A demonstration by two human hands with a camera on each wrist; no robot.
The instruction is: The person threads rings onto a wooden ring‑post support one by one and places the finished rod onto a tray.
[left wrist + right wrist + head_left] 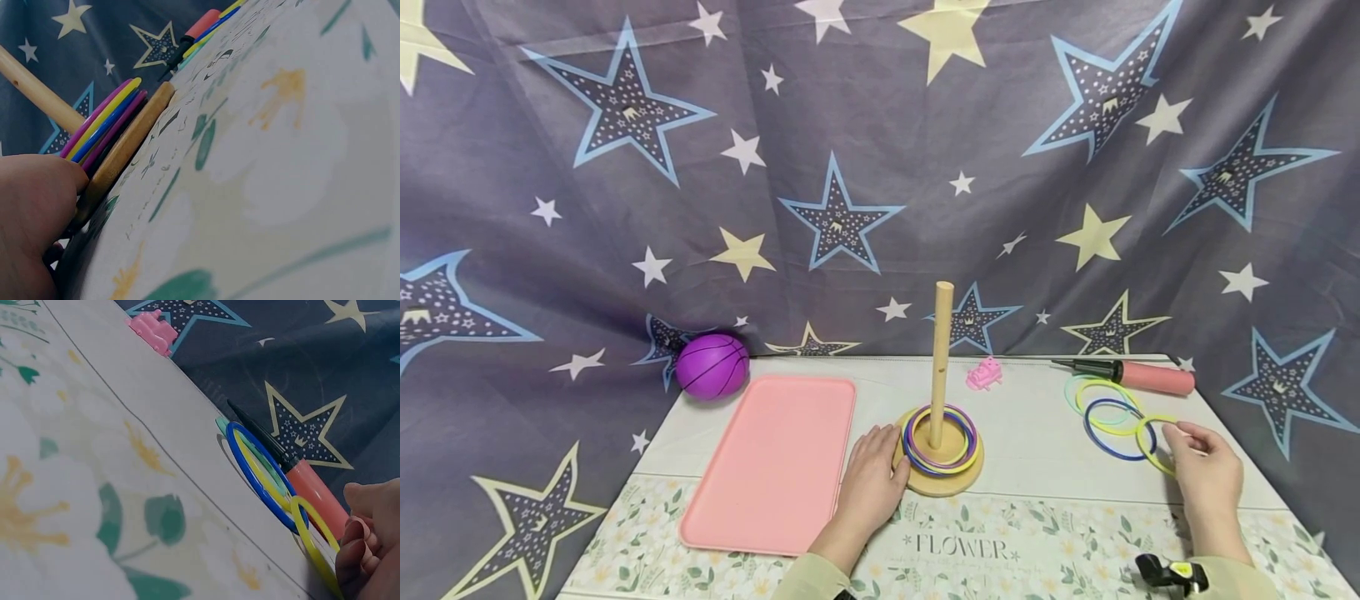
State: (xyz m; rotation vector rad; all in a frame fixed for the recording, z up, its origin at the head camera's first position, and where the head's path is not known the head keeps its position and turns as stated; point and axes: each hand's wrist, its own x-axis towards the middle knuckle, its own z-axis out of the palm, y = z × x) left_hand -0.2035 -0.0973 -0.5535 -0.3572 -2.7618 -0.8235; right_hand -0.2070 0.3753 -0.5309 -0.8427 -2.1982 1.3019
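Observation:
My left hand (871,479) lies flat beside the round wooden base (946,487), its fingers extended and the thumb side against the base's left edge. From that base rises an upright wooden post (941,367). Several stacked rings (976,450) in purple, yellow and blue lie around the post's foot. At the right, my right hand (1210,471) pinches a yellow ring (1138,437) by its right side, between thumb and fingers. This ring overlaps a blue ring (1102,451). Another yellow ring (1077,398) and a mint-green ring (1067,387) lie partly beneath the blue one.
A pink tray (767,467) lies left of the left hand, with a purple ball (712,367) behind it. Near the back edge are a small pink toy (984,374) and a black-and-coral hand pump (1153,377). A starry cloth (880,108) hangs behind the table.

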